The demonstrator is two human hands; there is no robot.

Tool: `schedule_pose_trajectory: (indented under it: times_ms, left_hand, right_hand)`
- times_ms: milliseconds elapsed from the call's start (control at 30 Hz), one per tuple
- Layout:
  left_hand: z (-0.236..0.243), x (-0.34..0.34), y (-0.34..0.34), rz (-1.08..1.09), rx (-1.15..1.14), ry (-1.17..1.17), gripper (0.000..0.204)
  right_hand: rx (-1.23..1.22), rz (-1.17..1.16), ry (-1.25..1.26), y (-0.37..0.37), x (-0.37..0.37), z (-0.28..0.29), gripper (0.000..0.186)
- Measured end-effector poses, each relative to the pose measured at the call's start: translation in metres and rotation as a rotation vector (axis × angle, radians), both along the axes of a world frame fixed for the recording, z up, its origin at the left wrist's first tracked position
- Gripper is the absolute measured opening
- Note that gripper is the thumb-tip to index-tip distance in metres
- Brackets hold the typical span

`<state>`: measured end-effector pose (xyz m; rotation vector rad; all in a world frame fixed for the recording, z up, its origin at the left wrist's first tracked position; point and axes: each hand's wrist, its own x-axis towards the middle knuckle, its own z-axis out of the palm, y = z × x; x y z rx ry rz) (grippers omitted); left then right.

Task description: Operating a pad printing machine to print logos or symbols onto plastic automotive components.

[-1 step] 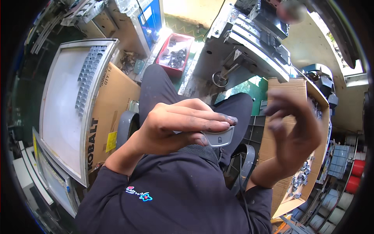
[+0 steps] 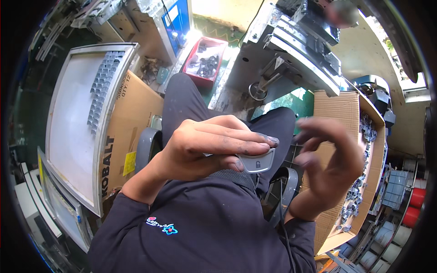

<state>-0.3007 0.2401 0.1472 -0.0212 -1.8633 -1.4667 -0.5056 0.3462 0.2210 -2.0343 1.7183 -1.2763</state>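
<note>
Between the fingers and thumb of my left hand [image 2: 205, 145] is a small grey plastic button cap [image 2: 258, 162], marked with a padlock symbol. Its far edge lies under my fingertips, and its face is turned up toward me above my lap. Dark smudges stain the fingertips. To the right, my right hand [image 2: 334, 152] is raised in the air, blurred by motion. Its fingers are bent and stand apart from the thumb, with nothing visible between them. The cap is a short way left of it.
On the left, a framed tray [image 2: 68, 123] carries rows of small grey parts and leans by a cardboard box [image 2: 132, 109]. Ahead are a red bin [image 2: 199, 81] of dark parts and a metal machine [image 2: 300, 50]. An open carton [image 2: 334, 107] of small parts stands right.
My right hand has moved left and slightly down, closer to the button cap. The left hand keeps its grip on the cap almost unmoved.
</note>
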Motion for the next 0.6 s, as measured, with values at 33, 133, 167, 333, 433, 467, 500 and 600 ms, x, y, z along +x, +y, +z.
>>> schedule_pose_trajectory:
  times_ms: [33,133,167,333,433,467,500,600]
  left_hand:
    - [-0.001,0.002,0.002,-0.008,0.02,0.003,0.038]
    - [-0.007,0.006,0.006,-0.035,0.072,0.002,0.037]
    - [-0.009,0.007,0.007,-0.048,0.082,0.002,0.037]
    - [-0.016,0.005,0.012,0.007,0.13,-0.008,0.038]
    - [-0.019,0.007,0.01,0.002,0.129,-0.016,0.036]
    - [-0.019,0.007,0.008,-0.003,0.119,-0.023,0.034]
    - [-0.021,0.007,0.006,-0.003,0.113,-0.022,0.034]
    - [-0.035,0.002,-0.01,0.073,0.136,-0.207,0.027]
  right_hand:
    - [0.051,0.097,0.001,0.001,0.006,-0.009,0.052]
    - [0.029,0.042,-0.125,0.009,0.025,-0.033,0.053]
    - [0.05,0.037,-0.131,0.009,0.026,-0.035,0.053]
    - [-0.01,0.055,-0.254,0.008,0.025,-0.05,0.05]
    - [0.0,0.054,-0.302,0.005,0.027,-0.055,0.047]
    - [-0.001,0.059,-0.303,0.004,0.027,-0.057,0.047]
    - [0.021,0.016,-0.264,0.004,0.026,-0.058,0.046]
    - [0.041,-0.08,-0.173,0.005,0.019,-0.066,0.042]
